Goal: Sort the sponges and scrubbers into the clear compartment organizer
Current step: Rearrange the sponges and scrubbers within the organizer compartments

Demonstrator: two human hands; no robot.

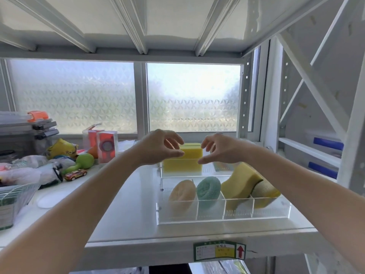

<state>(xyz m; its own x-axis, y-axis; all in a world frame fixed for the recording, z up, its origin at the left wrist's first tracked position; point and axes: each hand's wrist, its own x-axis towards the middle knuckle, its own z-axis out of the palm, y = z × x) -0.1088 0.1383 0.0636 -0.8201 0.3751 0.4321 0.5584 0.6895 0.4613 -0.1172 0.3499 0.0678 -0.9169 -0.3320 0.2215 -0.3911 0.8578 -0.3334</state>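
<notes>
A clear compartment organizer [217,215] sits on the white shelf. Its front row holds a beige round scrubber [182,191], a teal round scrubber [208,189], a wavy yellow sponge [239,186] and a yellow-green sponge [264,191]. A yellow block sponge [183,162] stands upright in the rear row. My left hand [160,147] hovers at its upper left corner and my right hand [221,149] at its upper right. Both hands have loosely curled fingers and thumbs pointing inward, and neither grips the sponge. Something pale behind my right hand is mostly hidden.
Clutter fills the left of the shelf: a toy car [76,174], a green object [85,161], clear boxes with red items [107,147], a wire basket [13,196] and stacked bins [25,133]. A white rack post [353,155] stands at right, and an upper shelf is close overhead.
</notes>
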